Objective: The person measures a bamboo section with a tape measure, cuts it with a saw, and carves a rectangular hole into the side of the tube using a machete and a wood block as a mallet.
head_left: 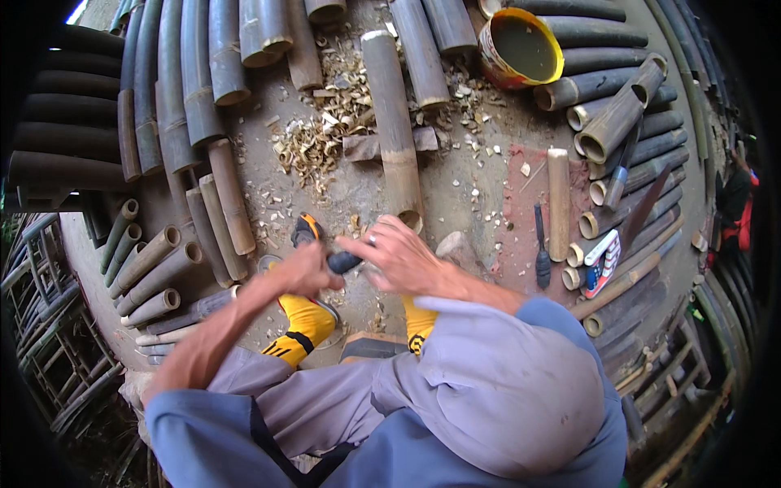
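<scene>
— Bamboo everywhere we look: dark poles fanned out around us, and one long bamboo pole (393,122) lying straight ahead on the concrete floor (464,187), its open end just beyond our hands.

— And our left hand (305,272) is clenched around a dark tool handle (342,262), with an orange and black power tool (306,229) just above it.

— Our right hand (399,256) is spread over that same spot, fingers blurred; we cannot tell if it grips anything.

— Wood shavings (325,130) pile up by the pole on the left.

— Over to the right we see a short pale bamboo piece (558,199) on a reddish mat, a black chisel (542,248) beside it, and a yellow-rimmed bucket (521,47) farther up.

— Yellow socks (305,325) below our hands, grey trousers over our knees.
</scene>
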